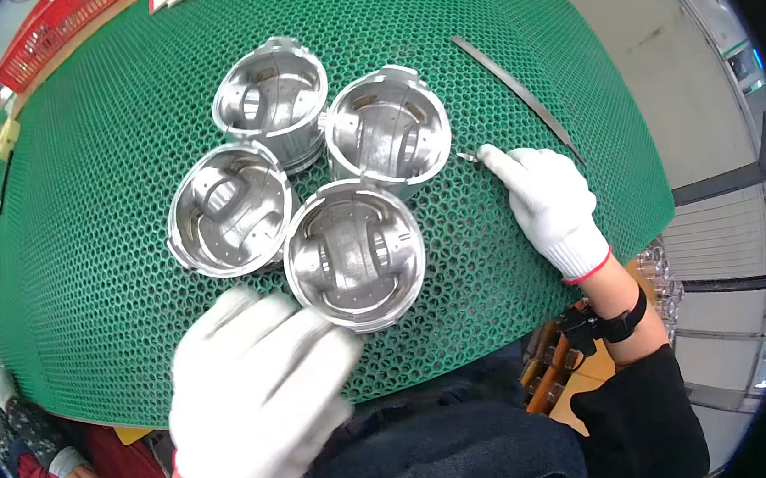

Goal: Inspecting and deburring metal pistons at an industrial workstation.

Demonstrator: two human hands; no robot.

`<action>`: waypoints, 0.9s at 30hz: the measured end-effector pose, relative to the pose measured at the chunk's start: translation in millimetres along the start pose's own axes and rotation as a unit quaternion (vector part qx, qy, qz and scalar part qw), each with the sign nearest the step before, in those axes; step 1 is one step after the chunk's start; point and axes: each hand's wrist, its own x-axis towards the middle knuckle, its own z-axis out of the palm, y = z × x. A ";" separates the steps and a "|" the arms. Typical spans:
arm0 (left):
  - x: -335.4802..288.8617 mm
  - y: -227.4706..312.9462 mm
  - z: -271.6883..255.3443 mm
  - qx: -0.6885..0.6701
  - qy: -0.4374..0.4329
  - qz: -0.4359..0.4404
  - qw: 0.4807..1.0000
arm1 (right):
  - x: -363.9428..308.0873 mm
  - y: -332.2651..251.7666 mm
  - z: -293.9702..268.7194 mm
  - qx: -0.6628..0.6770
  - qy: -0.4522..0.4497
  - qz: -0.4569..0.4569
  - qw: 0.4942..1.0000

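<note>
Several shiny metal pistons stand on a green mat with their hollow ends up. The nearest piston (358,298) is beside my left hand (255,394), which wears a white knit glove. That hand is smeared by motion; its fingers look stretched out, with nothing visible in them. A left piston (231,212), a back piston (269,93) and a right piston (388,132) are grouped closely with it. My gloved right hand (550,200) is closed on a small metal-tipped tool (466,156), its tip just right of the right piston. The glove hides the rest of the tool.
A long thin metal strip (516,86), perhaps a file, lies beyond my right hand. At the far left edge is a red basket (59,30). The green mat (104,210) has a honeycomb pattern. Another person's sleeve (37,429) shows at lower left.
</note>
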 end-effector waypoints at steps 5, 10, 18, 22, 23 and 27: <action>20.4 13.9 60.4 0.121 0.085 -0.009 0.989 | -5.6 2.3 -10.5 0.077 0.011 0.030 0.997; -17.4 34.0 36.9 0.030 0.101 -0.037 0.994 | -36.3 -12.1 -45.6 0.498 -0.065 0.122 0.856; -21.4 21.0 59.8 -0.023 0.311 -0.099 0.945 | -10.7 -81.9 -37.0 0.468 0.058 -0.117 0.874; -17.6 17.5 57.5 -0.056 0.283 -0.100 0.952 | -10.0 -88.1 -40.4 0.277 0.058 -0.131 0.950; -17.7 17.6 56.9 -0.065 0.270 -0.096 0.956 | -10.0 -88.8 -40.6 0.260 0.082 -0.151 0.950; -32.3 26.7 61.2 -0.051 0.274 -0.084 0.957 | -13.9 -101.0 -42.1 0.191 0.124 -0.180 0.957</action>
